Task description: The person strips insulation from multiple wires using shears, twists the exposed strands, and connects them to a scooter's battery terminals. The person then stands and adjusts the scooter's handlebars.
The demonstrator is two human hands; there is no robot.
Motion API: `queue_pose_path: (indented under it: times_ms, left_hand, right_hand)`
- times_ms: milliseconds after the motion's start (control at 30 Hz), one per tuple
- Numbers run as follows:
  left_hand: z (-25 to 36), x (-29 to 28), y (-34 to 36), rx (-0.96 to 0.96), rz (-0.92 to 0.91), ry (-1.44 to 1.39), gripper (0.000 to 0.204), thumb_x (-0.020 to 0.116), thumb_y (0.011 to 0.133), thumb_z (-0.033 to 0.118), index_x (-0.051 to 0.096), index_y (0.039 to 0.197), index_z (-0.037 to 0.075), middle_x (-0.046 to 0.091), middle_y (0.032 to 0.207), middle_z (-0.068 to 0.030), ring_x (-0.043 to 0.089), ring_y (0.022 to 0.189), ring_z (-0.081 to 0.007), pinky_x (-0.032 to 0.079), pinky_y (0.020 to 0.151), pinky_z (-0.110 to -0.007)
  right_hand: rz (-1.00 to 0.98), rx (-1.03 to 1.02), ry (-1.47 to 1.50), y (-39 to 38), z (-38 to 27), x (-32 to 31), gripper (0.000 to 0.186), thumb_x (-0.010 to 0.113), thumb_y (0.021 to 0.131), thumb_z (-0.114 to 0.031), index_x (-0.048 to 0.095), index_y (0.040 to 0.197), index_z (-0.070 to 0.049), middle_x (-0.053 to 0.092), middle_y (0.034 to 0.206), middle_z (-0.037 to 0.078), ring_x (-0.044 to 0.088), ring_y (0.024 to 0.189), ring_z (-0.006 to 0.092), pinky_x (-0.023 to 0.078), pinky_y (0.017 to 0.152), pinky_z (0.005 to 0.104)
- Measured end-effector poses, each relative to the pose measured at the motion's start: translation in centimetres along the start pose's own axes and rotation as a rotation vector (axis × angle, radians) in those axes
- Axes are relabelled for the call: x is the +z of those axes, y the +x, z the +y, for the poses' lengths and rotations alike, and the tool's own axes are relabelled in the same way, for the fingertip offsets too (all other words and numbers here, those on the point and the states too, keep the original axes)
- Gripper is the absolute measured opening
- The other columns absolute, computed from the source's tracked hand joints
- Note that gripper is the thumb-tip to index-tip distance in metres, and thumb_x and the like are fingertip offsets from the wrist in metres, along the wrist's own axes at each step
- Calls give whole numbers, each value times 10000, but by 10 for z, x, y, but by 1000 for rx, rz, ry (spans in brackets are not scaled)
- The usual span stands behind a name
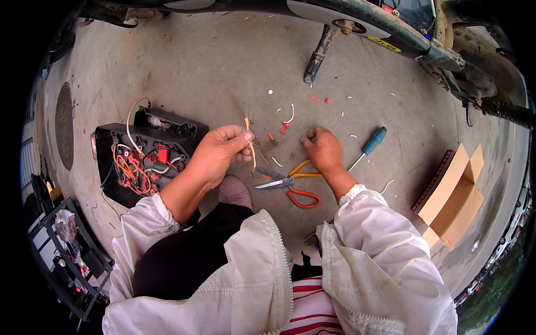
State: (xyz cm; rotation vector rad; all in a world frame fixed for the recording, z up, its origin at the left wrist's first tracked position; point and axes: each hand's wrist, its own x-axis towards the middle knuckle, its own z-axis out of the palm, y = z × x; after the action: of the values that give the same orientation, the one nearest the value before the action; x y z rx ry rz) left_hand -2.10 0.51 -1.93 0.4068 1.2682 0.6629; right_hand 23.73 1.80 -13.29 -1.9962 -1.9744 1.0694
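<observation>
My left hand [226,146] pinches a short piece of wire [253,153] between thumb and fingertips, with fine loose strands fraying at its upper end. My right hand [324,149] is low over the concrete with its fingers curled in; whatever they hold, if anything, is hidden. Just below that hand lie pliers with yellow-orange handles [307,175] and scissors with a red loop handle [304,205], overlapping each other. A screwdriver [374,140] with a teal handle rests to the right. Bits of red and white wire insulation [289,115] are scattered between and beyond my hands.
An opened black controller box [146,162] full of red, orange and white wires sits left of my left hand. An open cardboard box [455,204] lies at the right. Across the far side stretches a vehicle frame [357,33] with its stand [318,58] reaching down. A black rack [67,251] stands lower left.
</observation>
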Motion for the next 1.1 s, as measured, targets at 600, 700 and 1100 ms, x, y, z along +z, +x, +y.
queue_pose_path:
  times_ms: [600,700,1100]
  left_hand:
    - [-1,10,-1,-6,-66,-45,147,602,957,156,643,955,16,653,876,-39,600,756,-112,518,733,-263]
    - [-5,6,0,1,-73,-31,141,605,953,144,644,956,9,665,896,-55,607,765,-122,513,723,-269]
    - [-2,8,-1,93,-44,12,116,629,938,140,640,912,27,656,832,-30,597,730,-102,489,688,-256]
  right_hand:
    - [-629,236,1225,-21,-101,-35,169,637,896,-155,632,927,11,642,865,46,602,768,104,495,684,251]
    - [-691,221,1232,-22,-103,-38,182,636,899,-156,621,936,22,646,890,66,625,804,127,514,724,260]
    - [-596,158,1143,-28,-114,-45,206,661,879,-154,576,916,30,675,914,120,670,844,171,547,706,302]
